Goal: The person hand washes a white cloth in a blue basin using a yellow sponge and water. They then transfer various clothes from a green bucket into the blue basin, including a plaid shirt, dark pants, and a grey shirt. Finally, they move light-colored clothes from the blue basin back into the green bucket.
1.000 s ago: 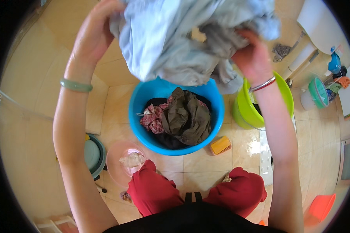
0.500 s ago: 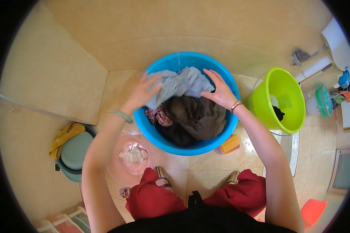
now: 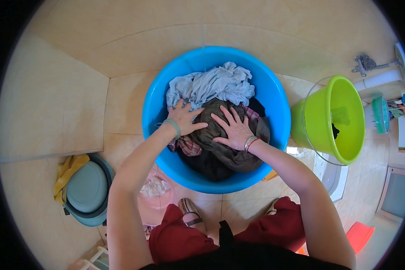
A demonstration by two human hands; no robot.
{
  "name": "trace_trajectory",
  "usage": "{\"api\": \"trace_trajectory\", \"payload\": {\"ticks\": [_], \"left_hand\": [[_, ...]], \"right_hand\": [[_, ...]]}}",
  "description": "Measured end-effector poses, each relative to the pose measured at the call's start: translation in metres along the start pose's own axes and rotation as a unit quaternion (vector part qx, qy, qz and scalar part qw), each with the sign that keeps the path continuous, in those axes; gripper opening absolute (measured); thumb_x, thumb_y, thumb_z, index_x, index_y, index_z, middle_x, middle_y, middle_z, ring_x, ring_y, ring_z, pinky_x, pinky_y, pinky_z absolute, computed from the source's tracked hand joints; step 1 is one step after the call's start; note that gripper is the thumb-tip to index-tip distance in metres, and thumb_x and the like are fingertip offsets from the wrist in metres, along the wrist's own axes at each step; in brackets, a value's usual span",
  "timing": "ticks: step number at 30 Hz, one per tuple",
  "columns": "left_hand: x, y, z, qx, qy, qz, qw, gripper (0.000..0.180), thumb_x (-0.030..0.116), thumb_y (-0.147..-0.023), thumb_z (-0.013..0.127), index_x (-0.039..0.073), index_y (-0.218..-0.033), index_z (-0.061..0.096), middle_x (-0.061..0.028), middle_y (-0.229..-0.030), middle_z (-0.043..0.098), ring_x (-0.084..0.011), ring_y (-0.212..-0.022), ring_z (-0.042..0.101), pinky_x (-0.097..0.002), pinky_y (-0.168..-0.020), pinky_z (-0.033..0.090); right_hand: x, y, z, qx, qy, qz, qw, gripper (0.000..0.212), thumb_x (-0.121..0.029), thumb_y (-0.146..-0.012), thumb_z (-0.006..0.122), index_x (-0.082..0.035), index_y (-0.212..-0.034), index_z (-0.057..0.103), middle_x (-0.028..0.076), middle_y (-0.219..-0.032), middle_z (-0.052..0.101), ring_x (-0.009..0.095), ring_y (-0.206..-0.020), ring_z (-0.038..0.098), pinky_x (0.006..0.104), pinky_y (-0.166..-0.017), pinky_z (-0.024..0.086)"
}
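A big blue tub (image 3: 281, 121) stands on the floor before me, holding wet-looking clothes. Light blue cloth (image 3: 211, 86) lies bunched along its far side. Nearer to me are a dark brown garment (image 3: 238, 159) and a piece of red checked cloth (image 3: 189, 146), with black cloth (image 3: 207, 166) beneath them. My left hand (image 3: 184, 118) rests with spread fingers on the brown garment's left part, beside the light blue cloth. Palm down and fingers spread, my right hand (image 3: 234, 128) presses on the middle of the brown garment. Neither hand grips anything.
Right of the tub is a lime green bucket (image 3: 315, 121) with dark cloth inside. A pink basin (image 3: 159, 204) with white cloth sits near my left foot. Teal basins (image 3: 87, 189) with a yellow cloth (image 3: 69, 173) stand at left. Tiled walls (image 3: 166, 36) rise behind.
The light blue cloth has left my hands and settled at the tub's far side. Both hands have come down and nearer to me onto the brown garment. The view has shifted slightly.
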State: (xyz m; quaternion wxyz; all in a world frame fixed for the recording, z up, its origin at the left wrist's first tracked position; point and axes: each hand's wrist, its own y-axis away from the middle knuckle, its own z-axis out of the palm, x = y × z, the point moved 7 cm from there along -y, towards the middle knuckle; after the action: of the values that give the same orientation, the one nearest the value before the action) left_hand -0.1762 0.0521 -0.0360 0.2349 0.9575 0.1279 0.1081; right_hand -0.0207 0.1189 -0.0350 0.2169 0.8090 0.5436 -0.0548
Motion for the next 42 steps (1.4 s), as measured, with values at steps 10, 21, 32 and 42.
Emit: {"api": "trace_trajectory", "payload": {"ticks": [10,21,32,42], "left_hand": [[0.001,0.038,-0.040,0.202,0.166,0.109,0.959,0.033,0.020,-0.069,0.073,0.012,-0.099,0.062,-0.0073,-0.099,0.056,-0.0280,-0.095,0.050,-0.0403,-0.084,0.039],[-0.005,0.115,-0.084,0.126,0.258,0.099,0.953,0.066,0.027,-0.077,0.068,0.025,-0.137,0.040,-0.0175,-0.125,0.041,-0.0369,-0.111,0.049,-0.0372,-0.092,0.042],[-0.029,0.008,-0.015,0.003,0.059,-0.137,0.989,0.074,0.069,-0.083,0.035,0.025,-0.142,0.028,-0.0182,-0.132,0.040,-0.0352,-0.116,0.047,-0.0399,-0.094,0.041],[0.099,0.071,-0.047,0.101,-0.054,0.037,0.993,0.094,0.071,-0.066,0.059,0.034,-0.144,0.021,-0.0130,-0.152,-0.001,-0.0442,-0.137,0.005,-0.0739,-0.091,0.019]], "right_hand": [[0.018,-0.045,-0.105,0.302,0.052,-0.007,0.952,0.076,-0.024,-0.072,0.072,-0.028,-0.138,0.033,0.011,-0.130,0.045,0.036,-0.120,0.040,0.0589,-0.096,0.030],[0.018,0.038,-0.110,0.120,-0.005,-0.034,0.992,0.063,-0.020,-0.071,0.067,-0.031,-0.129,0.046,0.013,-0.101,0.049,0.035,-0.094,0.052,0.0411,-0.071,0.052],[0.033,0.021,-0.010,0.011,-0.003,0.045,0.999,0.080,-0.060,-0.076,0.058,-0.024,-0.141,0.027,0.020,-0.126,0.041,0.043,-0.106,0.043,0.0457,-0.092,0.039],[0.016,0.082,-0.047,0.051,-0.077,0.063,0.994,0.095,-0.068,-0.068,0.061,-0.028,-0.144,0.020,0.012,-0.151,0.011,0.044,-0.135,0.015,0.0678,-0.096,0.025]]}}
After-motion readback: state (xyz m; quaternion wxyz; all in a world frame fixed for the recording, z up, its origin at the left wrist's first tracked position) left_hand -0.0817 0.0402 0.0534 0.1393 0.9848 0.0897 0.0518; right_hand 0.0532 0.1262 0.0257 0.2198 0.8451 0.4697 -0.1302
